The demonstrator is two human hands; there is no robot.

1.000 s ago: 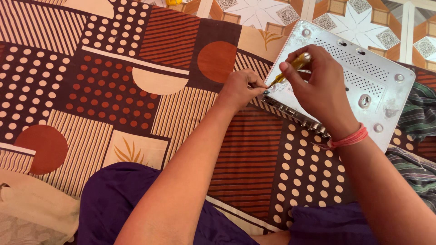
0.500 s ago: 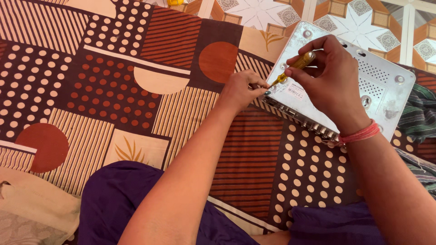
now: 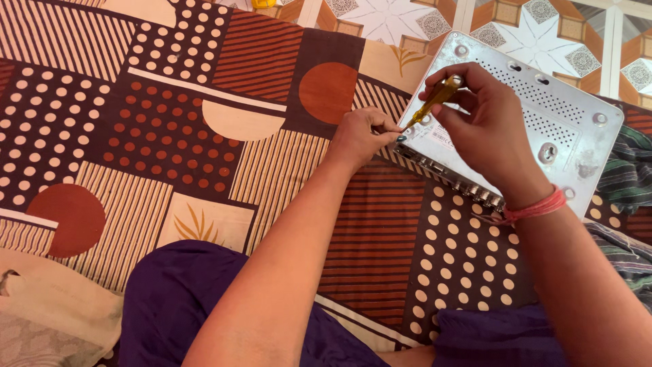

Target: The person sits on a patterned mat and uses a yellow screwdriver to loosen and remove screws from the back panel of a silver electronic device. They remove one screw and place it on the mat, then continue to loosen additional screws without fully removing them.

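Working a screw at the near corner of the box looks like the step in hand. The right hand, in the upper right of the frame, is closed around the amber handle of a small screwdriver, which slants down and to the left so that its tip meets the corner of the grey metal box. That box lies upside down in the upper right, its perforated underside facing up, partly on the patterned bedspread and partly over the tiled floor at the top edge. A row of connectors runs along its near side.

The left hand, at centre frame, is pinched shut with thumb and fingertips touching right at the screwdriver tip, steadying either the tip or a small screw; the screw itself is too small to make out, so I cannot tell whether one is held there. A red thread bracelet circles the right wrist. Purple cloth covers the knees along the bottom edge, and a striped green fabric lies at the right edge beside the box.

As a judgement, the next move calls for keeping the blade seated square in the screw head while the right fingers twirl the handle, with the left pinch staying close enough to guide without blocking the turn.
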